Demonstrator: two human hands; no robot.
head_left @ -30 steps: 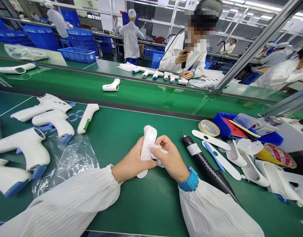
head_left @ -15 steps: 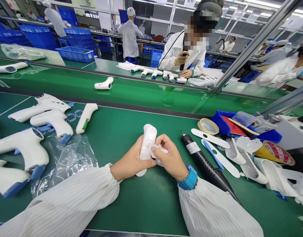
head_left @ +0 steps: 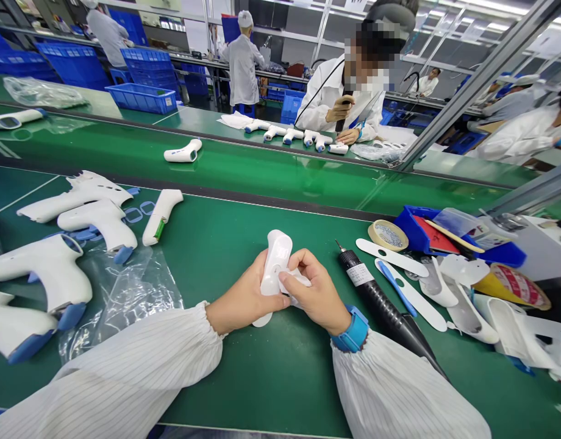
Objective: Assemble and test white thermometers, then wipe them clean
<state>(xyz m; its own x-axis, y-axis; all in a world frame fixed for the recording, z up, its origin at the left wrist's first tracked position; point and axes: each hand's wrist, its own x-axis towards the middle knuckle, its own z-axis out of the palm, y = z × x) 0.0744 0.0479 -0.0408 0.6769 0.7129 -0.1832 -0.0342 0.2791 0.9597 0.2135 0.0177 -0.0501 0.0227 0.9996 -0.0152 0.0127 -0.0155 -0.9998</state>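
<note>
My left hand (head_left: 244, 294) is wrapped round a glossy white plastic part (head_left: 280, 244), long with a rounded top, held up over the green bench. Pinched in my right hand (head_left: 318, 294) is a white crumpled cloth (head_left: 299, 278), pressed against the middle of that part. My fingers hide much of the cloth and the part's lower half. Below my left hand shows the rounded end of a white piece (head_left: 263, 320); I cannot tell whether it belongs to the held part. To the right lies a black electric screwdriver (head_left: 381, 305).
White thermometer-gun housings (head_left: 42, 265) and a clear plastic bag (head_left: 134, 286) lie left. On the right are white flat strips (head_left: 413, 296), a tape roll (head_left: 388, 235) and a blue bin (head_left: 411, 227). A white thermometer (head_left: 182, 152) lies on the green conveyor (head_left: 262, 171). A co-worker (head_left: 324, 91) sits beyond.
The thermometer on the conveyor has moved a little left. My hands keep nearly the same position, the cloth still against the white part.
</note>
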